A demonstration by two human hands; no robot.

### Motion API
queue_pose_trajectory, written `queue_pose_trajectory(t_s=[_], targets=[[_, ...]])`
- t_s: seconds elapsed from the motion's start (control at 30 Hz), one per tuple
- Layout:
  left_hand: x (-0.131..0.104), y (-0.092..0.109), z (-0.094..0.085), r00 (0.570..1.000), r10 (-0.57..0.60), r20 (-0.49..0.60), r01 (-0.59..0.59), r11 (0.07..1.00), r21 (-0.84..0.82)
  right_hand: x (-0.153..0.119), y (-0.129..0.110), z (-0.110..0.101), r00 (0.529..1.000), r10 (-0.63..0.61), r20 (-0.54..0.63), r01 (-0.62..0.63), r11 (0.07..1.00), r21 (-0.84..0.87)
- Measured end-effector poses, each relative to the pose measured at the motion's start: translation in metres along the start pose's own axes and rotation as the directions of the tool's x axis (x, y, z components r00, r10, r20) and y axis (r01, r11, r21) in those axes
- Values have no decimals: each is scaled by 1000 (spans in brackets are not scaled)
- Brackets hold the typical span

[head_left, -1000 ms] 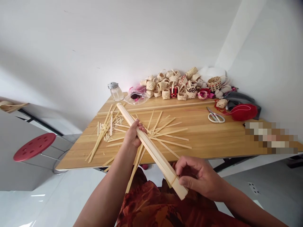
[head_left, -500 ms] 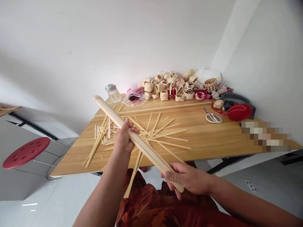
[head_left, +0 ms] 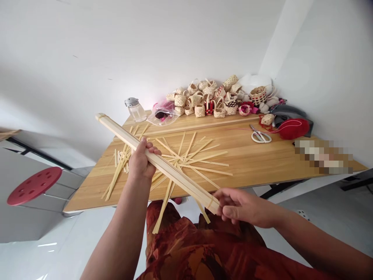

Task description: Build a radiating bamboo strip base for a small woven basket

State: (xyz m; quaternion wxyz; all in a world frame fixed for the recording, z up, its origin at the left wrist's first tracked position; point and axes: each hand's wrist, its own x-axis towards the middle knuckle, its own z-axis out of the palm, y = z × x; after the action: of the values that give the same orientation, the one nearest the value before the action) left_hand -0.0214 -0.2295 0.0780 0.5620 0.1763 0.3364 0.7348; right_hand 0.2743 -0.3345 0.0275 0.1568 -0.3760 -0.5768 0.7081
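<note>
A long bundle of pale flat strips (head_left: 177,175), tied near its ends, slants over the table from upper left to lower right. My left hand (head_left: 142,159) is wrapped round it left of its middle. Beside the lower right end is my right hand (head_left: 240,207), its fingers apart and curved, with nothing gripped between them. Below the bundle, loose strips (head_left: 204,159) lie crossed in a star shape on the wooden table (head_left: 256,167), some reaching over the front edge. More long strips (head_left: 118,175) and short pieces lie at the left.
Small woven baskets (head_left: 199,110) are heaped along the wall, with a lidded jar (head_left: 136,111) and a plastic bag (head_left: 163,116) to their left. White-handled scissors (head_left: 261,137) lie near a red yarn bundle (head_left: 294,128). A red stool (head_left: 35,186) stands at the left.
The bundle has shifted left with my left hand. My right hand has let go of its lower end and opened. The view has shifted slightly.
</note>
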Motion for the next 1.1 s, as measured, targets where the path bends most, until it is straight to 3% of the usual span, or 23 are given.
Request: queue_pose_trajectory(t_s=[0.1,0.27,0.43,0.6,0.83,1.0,1.1], targets=[[-3,-10,7,1000,10,-4,-10,1000,25,15,-3,1,997,-54,-62,56,998,31],[-10,-13,14,1000,21,1,-21,998,53,40,-7,24,996,-75,-40,76,997,24],[-5,0,0,998,42,-44,-40,998,39,29,-1,28,1000,7,-2,-7,1000,-16],[4,-2,-12,997,18,-80,-17,1000,8,16,4,25,997,70,-12,-70,997,14],[12,-11,-14,997,6,-78,-8,1000,-21,14,4,17,998,64,-23,-64,998,-10],[10,-21,-8,994,6,-106,-5,1000,10,29,3,9,998,-63,9,62,994,88],[10,-24,-6,995,-7,-95,9,1000,17,37,1,13,999,-46,0,46,997,55]])
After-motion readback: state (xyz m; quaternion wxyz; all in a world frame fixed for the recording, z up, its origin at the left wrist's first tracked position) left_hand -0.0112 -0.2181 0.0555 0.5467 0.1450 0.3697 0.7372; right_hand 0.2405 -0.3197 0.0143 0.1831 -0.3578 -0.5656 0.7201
